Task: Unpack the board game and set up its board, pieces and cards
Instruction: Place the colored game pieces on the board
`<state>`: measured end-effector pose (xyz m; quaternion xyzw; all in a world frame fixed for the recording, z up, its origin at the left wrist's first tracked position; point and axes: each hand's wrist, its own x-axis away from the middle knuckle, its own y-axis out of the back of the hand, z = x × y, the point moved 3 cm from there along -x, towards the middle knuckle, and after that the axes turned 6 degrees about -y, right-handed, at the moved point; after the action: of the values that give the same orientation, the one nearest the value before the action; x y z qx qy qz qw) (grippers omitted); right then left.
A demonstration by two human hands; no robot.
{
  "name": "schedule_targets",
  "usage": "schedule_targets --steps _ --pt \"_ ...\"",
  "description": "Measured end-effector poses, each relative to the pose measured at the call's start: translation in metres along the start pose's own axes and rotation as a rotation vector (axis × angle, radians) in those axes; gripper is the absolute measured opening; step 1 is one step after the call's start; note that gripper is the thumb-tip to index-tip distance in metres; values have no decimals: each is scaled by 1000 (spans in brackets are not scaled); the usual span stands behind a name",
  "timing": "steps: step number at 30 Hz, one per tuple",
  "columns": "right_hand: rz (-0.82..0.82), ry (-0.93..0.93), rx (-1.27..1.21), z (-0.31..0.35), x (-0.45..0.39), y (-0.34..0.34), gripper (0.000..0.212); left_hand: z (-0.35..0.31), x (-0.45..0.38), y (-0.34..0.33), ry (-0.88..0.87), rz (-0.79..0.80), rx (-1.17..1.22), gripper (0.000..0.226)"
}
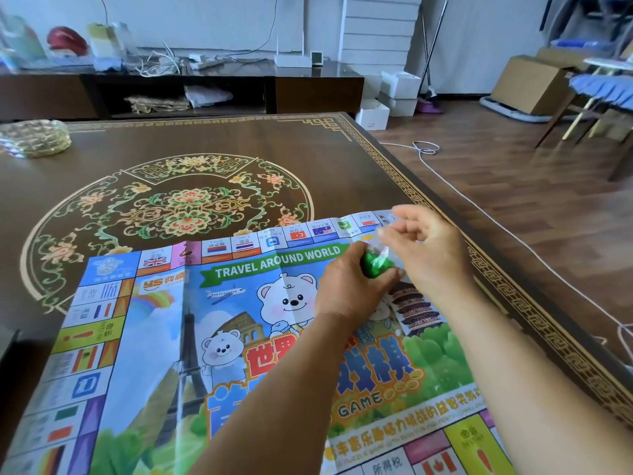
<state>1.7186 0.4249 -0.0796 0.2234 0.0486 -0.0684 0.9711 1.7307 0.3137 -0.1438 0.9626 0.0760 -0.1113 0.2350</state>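
Note:
A paper game board (pixel 219 330) printed "TRAVEL AROUND WORLD", with cartoon bears and flag squares along its edges, lies unfolded on the near part of the dark table (pixel 308 173). Above the board's far right corner, my left hand (pixel 346 286) grips a small clear plastic bag of green pieces (pixel 375 264). My right hand (pixel 428 248) pinches the top of that same bag with thumb and fingers. Both forearms reach in from the bottom of the view and cover part of the board's centre and right side.
A shiny crumpled wrapper (pixel 34 137) sits at the table's far left corner. The table's right edge runs diagonally, with wood floor and a white cord (pixel 479 207) beyond. A low dark cabinet (pixel 205 94), white boxes (pixel 394 94) and a chair (pixel 589 97) stand further back.

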Motion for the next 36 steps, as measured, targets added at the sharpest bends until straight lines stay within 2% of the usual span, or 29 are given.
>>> schedule_targets --steps 2,5,7,11,16,21,28,32,36 --pt "45 -85 -13 -11 3 0 23 0 -1 2 5 -13 27 33" --pt "-83 -96 -100 -18 6 4 4 1 0 0 2 19 62 47" --pt "-113 -79 -167 -16 6 3 10 1 1 -1 -13 36 76 53" --pt "-82 -11 -137 -10 5 0 11 1 1 -1 -8 34 83 62" --pt "-100 23 -92 -6 4 2 6 2 0 -2 -13 47 73 53" --pt "-121 97 -33 -1 5 3 6 2 -1 -1 -20 41 84 54" --pt "-39 0 -120 -8 3 2 13 -1 0 2 -2 30 114 41" --pt "-72 25 -87 -3 5 9 12 -7 2 4 7 17 118 55" --pt "-103 45 -44 4 3 14 9 -14 5 5 -119 -33 -24 73"
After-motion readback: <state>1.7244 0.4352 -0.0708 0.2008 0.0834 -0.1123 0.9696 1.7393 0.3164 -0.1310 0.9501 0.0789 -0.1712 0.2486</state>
